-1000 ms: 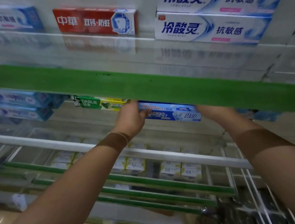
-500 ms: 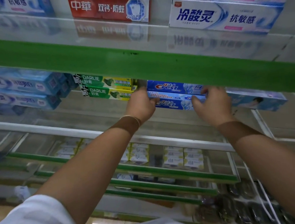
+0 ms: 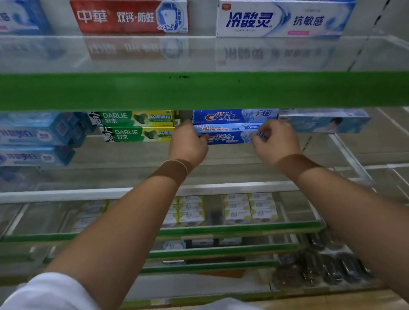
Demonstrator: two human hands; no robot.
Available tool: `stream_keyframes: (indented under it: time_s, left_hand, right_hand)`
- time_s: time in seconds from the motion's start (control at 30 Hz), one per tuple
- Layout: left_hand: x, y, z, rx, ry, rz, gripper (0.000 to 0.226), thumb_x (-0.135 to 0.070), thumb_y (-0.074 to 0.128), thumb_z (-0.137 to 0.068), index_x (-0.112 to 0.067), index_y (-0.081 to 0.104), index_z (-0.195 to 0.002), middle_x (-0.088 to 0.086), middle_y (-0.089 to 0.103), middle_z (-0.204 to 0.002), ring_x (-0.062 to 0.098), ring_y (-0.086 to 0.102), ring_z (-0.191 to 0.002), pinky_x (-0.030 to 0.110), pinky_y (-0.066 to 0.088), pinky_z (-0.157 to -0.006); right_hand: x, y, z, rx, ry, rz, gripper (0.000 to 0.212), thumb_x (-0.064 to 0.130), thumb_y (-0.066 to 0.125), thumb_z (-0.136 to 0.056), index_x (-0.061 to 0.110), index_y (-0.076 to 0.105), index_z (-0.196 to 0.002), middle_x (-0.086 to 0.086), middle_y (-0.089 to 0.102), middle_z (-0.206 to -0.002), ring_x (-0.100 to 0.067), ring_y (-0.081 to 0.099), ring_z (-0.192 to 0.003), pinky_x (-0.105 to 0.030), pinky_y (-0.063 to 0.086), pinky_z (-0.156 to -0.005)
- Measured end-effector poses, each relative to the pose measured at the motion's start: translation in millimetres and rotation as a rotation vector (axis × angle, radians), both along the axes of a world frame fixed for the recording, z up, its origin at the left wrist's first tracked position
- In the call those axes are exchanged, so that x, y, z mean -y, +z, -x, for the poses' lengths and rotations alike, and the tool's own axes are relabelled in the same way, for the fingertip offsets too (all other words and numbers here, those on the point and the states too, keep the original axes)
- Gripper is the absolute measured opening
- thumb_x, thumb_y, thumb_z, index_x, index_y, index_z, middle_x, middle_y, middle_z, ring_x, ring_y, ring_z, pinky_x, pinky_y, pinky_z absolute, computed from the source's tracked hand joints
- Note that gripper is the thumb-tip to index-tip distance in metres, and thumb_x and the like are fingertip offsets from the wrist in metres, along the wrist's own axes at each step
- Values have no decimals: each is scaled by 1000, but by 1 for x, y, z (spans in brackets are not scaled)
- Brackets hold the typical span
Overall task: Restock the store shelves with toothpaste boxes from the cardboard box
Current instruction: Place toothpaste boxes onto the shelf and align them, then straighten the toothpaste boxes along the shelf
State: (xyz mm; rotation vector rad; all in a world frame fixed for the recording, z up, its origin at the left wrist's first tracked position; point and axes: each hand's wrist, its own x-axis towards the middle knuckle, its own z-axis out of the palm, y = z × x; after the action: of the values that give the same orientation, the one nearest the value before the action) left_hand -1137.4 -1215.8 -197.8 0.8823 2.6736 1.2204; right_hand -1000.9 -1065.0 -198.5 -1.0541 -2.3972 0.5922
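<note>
Now we are seating a blue toothpaste box (image 3: pixel 229 136) on the middle shelf (image 3: pixel 128 163), under another blue box (image 3: pixel 234 115) of the same brand. Our left hand (image 3: pixel 188 145) grips its left end, fingers curled round the corner; our right hand (image 3: pixel 274 143) pinches its right end, fingers (image 3: pixel 259 133) bent against the front face. The box sits between the green boxes (image 3: pixel 139 126) on the left and a pale blue box (image 3: pixel 327 121) on the right, near both, with a narrow gap on the green side.

To do this well, we judge that both hands should push evenly, so the box goes back square and does not skew under one hand. Its front face seems to stand a little forward of the box above, so a short, level push should bring the two flush. We should keep the printed front facing out and the box flat, not tipped on an edge. The box above rests on it, so we slide gently; a jerk could drag the top one askew. The left hand is close to the green boxes, so we should keep from knocking them. The green shelf edge (image 3: pixel 191 90) above hides the top of the stack, so we cannot tell how much room remains there. The cardboard box is not in view.
</note>
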Motion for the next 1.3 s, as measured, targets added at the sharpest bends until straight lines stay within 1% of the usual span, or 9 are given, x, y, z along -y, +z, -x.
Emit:
stream_keyframes:
  time_s: [0.13, 0.27, 0.4, 0.57, 0.8, 0.9, 0.97, 1.17, 1.3]
  left_hand:
    - [7, 10, -4, 8, -27, 34, 27, -14, 59, -92, -6, 55, -118, 11, 64, -114, 26, 62, -101, 25, 41, -77]
    - [16, 17, -6, -1, -57, 62, 28, -15, 57, -93, -10, 55, -121, 6, 64, -111, 20, 60, -92, 24, 44, -75]
    - [26, 22, -9, -13, -103, 83, 31, -16, 59, -91, -10, 55, -121, 8, 63, -112, 25, 61, -101, 27, 43, -77]
    - [50, 35, -25, 32, -127, 29, 35, -17, 57, -93, -12, 53, -127, 6, 62, -119, 23, 59, -106, 26, 43, -80]
    - [94, 54, -56, 42, -80, 21, 44, -18, 58, -93, -14, 49, -135, 7, 61, -126, 24, 59, -109, 23, 42, -85]
    - [115, 53, -79, 70, -59, -1, 42, -21, 57, -94, -12, 48, -134, 8, 60, -120, 18, 56, -93, 24, 43, -78]
    - [132, 49, -96, 61, -51, -14, 42, -23, 55, -95, -12, 48, -135, 5, 60, -119, 18, 57, -94, 26, 44, -76]
    - [194, 43, -134, 49, 38, -102, 40, -28, 50, -100, -8, 51, -135, 7, 62, -113, 21, 60, -94, 28, 45, -83]
    - [248, 53, -137, 27, 114, -116, 40, -29, 47, -101, -6, 51, -133, 3, 58, -97, 21, 57, -86, 26, 42, -77]
  right_hand:
    - [16, 11, -4, 0, -24, 17, 30, 28, 63, -91, 9, 64, -115, -12, 59, -115, -19, 50, -96, -21, 34, -81]
    - [33, 16, -13, 7, -46, 28, 27, 24, 62, -90, 9, 64, -111, -12, 60, -112, -25, 55, -101, -21, 33, -78]
    - [52, 15, -26, 37, -109, 103, 27, 25, 63, -88, 14, 64, -112, -7, 59, -115, -18, 51, -92, -20, 34, -80]
    - [72, 17, -41, 62, -109, 138, 31, 26, 64, -89, 14, 62, -118, -6, 61, -120, -17, 54, -94, -19, 35, -81]
    - [96, 28, -59, -1, 15, 101, 31, 26, 65, -89, 13, 62, -117, -7, 60, -119, -19, 56, -102, -22, 39, -82]
    - [106, 29, -74, -51, 94, 102, 31, 24, 65, -88, 12, 62, -118, -8, 62, -119, -22, 59, -109, -30, 46, -90]
    - [113, 25, -83, -80, 128, 131, 33, 24, 63, -89, 12, 61, -120, -8, 61, -120, -22, 58, -111, -33, 46, -97]
    - [148, 15, -84, -149, 231, 180, 30, 28, 61, -92, 13, 63, -118, -8, 64, -115, -23, 59, -106, -30, 43, -91]
    - [189, 20, -66, -148, 330, 201, 30, 31, 57, -95, 14, 62, -120, -6, 65, -113, -24, 59, -104, -33, 45, -92]
